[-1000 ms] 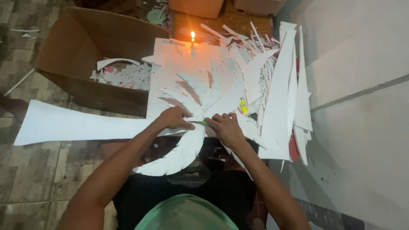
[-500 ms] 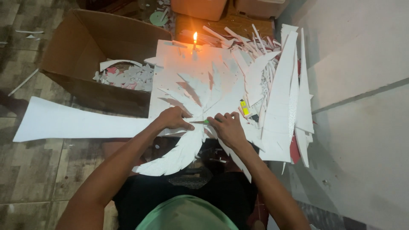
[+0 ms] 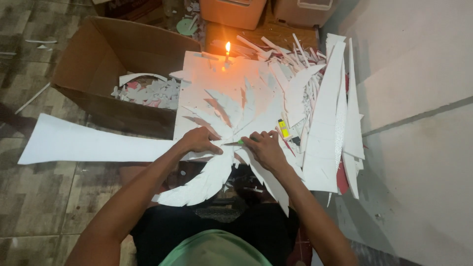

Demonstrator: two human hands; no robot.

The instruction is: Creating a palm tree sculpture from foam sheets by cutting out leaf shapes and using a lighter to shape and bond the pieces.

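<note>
two bare hands meet at the centre of a white foam palm-tree cutout (image 3: 231,123) lying on a white foam board (image 3: 207,79), seen from above by a head camera. the left hand (image 3: 199,140) lies knuckles up with fingers curled, pressing down where the leaf shapes join; whether it grips anything underneath cannot be told. the right hand (image 3: 266,148) is closed around a small green tool (image 3: 241,142), of which only a short green tip shows between the two hands; the rest is hidden in the fist, so its kind is hard to make out. the long white trunk strip (image 3: 88,143) runs away to the left over the tiled floor (image 3: 34,207). one leaf (image 3: 202,182) hangs down toward the person's lap, and its lower end overlaps dark clothing.

a lit candle (image 3: 227,54) stands at the far edge of the board. a yellow lighter (image 3: 284,129) lies just right of the right hand, partly tucked among scraps. tall white foam offcuts (image 3: 325,128) are piled on the right; something red beneath them is mostly covered. an open cardboard box (image 3: 113,64) to the left holds small white and pinkish cut shapes, too small to tell apart. two orange containers (image 3: 236,10) at the top are cut off by the frame.
</note>
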